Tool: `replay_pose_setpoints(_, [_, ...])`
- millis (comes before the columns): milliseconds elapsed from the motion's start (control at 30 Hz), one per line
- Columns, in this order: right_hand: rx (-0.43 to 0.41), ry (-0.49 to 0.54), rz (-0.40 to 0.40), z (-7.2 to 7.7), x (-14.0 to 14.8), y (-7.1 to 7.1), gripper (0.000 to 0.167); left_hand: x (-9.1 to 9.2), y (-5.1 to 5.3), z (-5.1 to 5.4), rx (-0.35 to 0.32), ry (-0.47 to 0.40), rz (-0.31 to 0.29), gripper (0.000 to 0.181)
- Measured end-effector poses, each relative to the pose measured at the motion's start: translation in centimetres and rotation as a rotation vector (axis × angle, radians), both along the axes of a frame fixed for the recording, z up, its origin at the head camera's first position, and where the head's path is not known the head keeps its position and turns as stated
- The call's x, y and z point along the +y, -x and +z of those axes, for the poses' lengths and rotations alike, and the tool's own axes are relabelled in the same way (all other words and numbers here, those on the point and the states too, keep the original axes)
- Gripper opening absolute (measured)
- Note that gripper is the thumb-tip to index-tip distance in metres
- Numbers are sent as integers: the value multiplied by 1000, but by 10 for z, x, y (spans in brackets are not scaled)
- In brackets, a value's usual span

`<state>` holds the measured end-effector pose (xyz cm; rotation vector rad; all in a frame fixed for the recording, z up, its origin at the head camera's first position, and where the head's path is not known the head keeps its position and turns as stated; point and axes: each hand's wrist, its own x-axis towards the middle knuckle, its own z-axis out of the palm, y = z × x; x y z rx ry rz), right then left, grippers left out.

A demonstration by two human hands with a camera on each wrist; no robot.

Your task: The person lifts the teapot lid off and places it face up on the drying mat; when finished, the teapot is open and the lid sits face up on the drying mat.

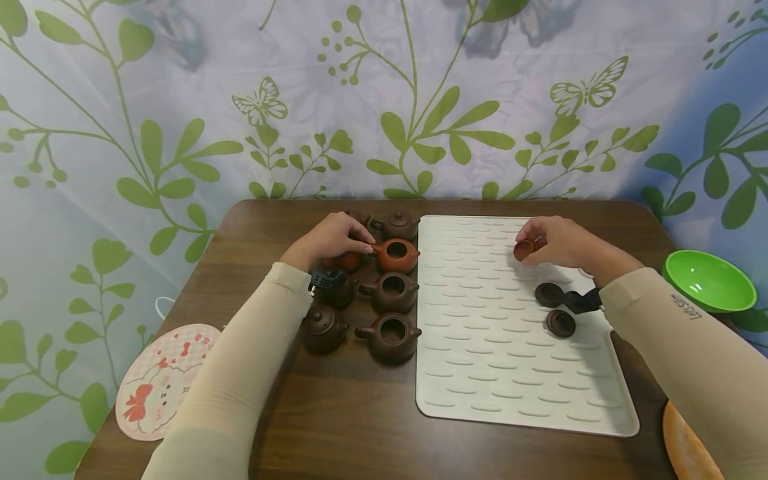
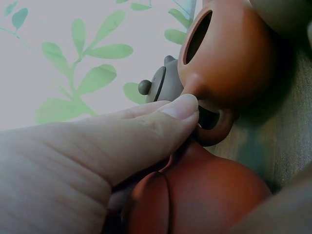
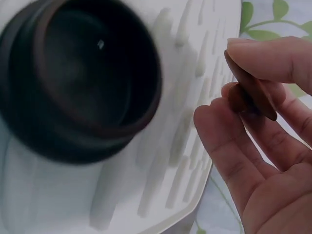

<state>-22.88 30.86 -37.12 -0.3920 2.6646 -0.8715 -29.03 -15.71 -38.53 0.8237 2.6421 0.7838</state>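
Note:
My left hand (image 1: 336, 239) pinches the handle of an orange-red teapot (image 1: 397, 251) whose top opening is uncovered. In the left wrist view that teapot (image 2: 239, 53) is tilted in the picture, thumb on its handle, with a second reddish, lidded pot (image 2: 209, 195) just below. My right hand (image 1: 561, 243) holds a small reddish lid (image 1: 524, 250) above the white mat (image 1: 468, 333). The right wrist view shows this lid (image 3: 253, 90) between thumb and fingers. Two dark lids (image 1: 549, 294) (image 1: 561, 323) lie on the mat.
Brown teapots stand around the held one: a lidded one (image 1: 399, 225) behind, open ones (image 1: 393, 292) (image 1: 391, 338) in front, and a lidded one (image 1: 324, 328) front left. A green bowl (image 1: 710, 280) is at right, a round pink mat (image 1: 159, 393) at left, an orange-brown round object (image 1: 687, 447) at front right.

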Motion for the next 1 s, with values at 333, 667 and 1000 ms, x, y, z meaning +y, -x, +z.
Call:
replay_pose_setpoints(333, [14, -59, 16, -8, 12, 0, 41, 0, 0, 0, -2, -7, 2, 16])
replay_pose_setpoints(667, [26, -111, 27, -13, 17, 0, 43, -2, -1, 0, -29, -16, 1, 15])
replay_pose_setpoints(1000, [38, -139, 32, -11, 16, -1, 46, -1, -4, 1, -27, -14, 10, 14])
